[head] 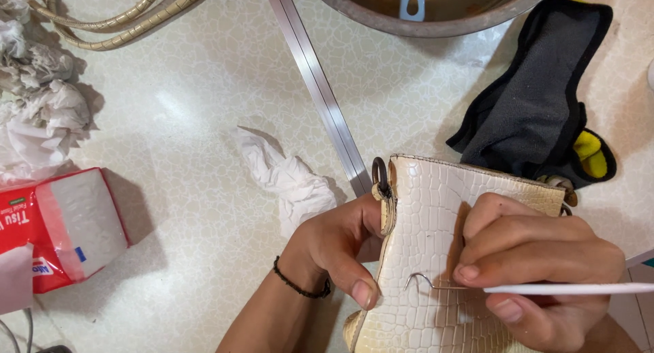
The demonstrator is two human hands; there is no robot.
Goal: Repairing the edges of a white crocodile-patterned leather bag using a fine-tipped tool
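Note:
A cream, crocodile-textured bag [422, 217] stands at the bottom centre. My left hand [337, 247], with a black cord bracelet on the wrist, grips the bag's left edge just below a dark metal ring [379, 174], thumb on the front face. My right hand [538, 271] rests on the bag's right side and pinches a thin white stick [572, 289] that ends in a hooked metal wire [422, 280]. The hook's tip lies on the bag's front, near my left thumb.
A crumpled white tissue [289, 179] lies left of the bag; more wads [37, 101] sit far left above a red tissue pack [65, 227]. A metal strip [317, 87] crosses the floor, a round metal basin [429, 9] is at top, and a black-and-yellow cloth [545, 101] is at right.

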